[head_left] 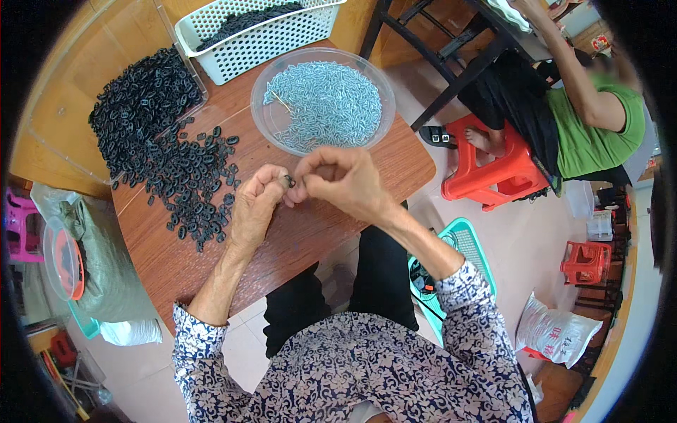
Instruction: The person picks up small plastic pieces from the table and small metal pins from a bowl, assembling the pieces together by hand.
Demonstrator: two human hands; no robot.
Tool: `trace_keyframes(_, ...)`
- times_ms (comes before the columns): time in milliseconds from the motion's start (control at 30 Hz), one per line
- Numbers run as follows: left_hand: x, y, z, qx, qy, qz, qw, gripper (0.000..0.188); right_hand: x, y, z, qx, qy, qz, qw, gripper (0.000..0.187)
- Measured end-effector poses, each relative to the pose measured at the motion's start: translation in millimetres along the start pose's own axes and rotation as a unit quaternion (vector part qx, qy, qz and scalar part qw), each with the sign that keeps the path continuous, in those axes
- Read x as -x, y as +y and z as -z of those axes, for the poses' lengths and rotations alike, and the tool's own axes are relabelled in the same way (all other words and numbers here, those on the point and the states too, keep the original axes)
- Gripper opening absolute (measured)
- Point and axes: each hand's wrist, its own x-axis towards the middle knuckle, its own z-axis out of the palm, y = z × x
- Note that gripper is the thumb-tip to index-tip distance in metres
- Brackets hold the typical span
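A wood-grain counter (409, 156) with rounded corners carries the work. Across its far left spreads a heap of black oval pieces (144, 106), thinning toward the near edge. A clear round tub (388, 102) of silvery-blue pins (331, 99) stands at the far side, just beside a white perforated basket (271, 51) holding more dark parts.

Over the middle of the counter, the left hand (255, 201) has its fingers pinching a small dark piece (290, 181). The right hand (351, 182) is close beside it, fingers bent inward; whether they grip anything I cannot tell.

On the pale floor (515, 254) to the right are a green plastic basket (469, 247), a white sack (557, 328) and red stools (465, 185); a person in a green top (599, 130) sits on the nearest stool. A grey-green sack (109, 261) slumps at the left.
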Motion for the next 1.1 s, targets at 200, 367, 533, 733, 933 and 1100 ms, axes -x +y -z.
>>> trace_keyframes(200, 1, -1, 0, -0.042, -0.005, -0.011, 0.999, 0.014, 20, 33, -1, -0.044, 0.072, -0.056, 0.995, 0.011)
trace_keyframes(367, 1, 3, -2, -0.109, -0.022, -0.024, 0.993, 0.013, 15, 30, -5, -0.056, 0.094, 0.000, 0.994, 0.013)
trace_keyframes(533, 3, 0, -3, -0.104, -0.020, -0.044, 0.993, 0.013, 11, 31, -16, -0.051, 0.116, 0.026, 0.992, 0.013)
trace_keyframes(733, 3, -1, -4, -0.075, -0.002, -0.037, 0.996, 0.012, 10, 32, -23, -0.092, 0.109, 0.026, 0.990, 0.013)
trace_keyframes(933, 4, 0, -6, -0.070, 0.006, -0.042, 0.997, 0.012, 11, 31, -25, -0.117, 0.120, 0.038, 0.985, 0.013)
trace_keyframes(1100, 4, -3, -6, -0.055, 0.013, -0.053, 0.997, 0.012, 11, 38, -25, -0.116, 0.128, 0.027, 0.985, 0.014)
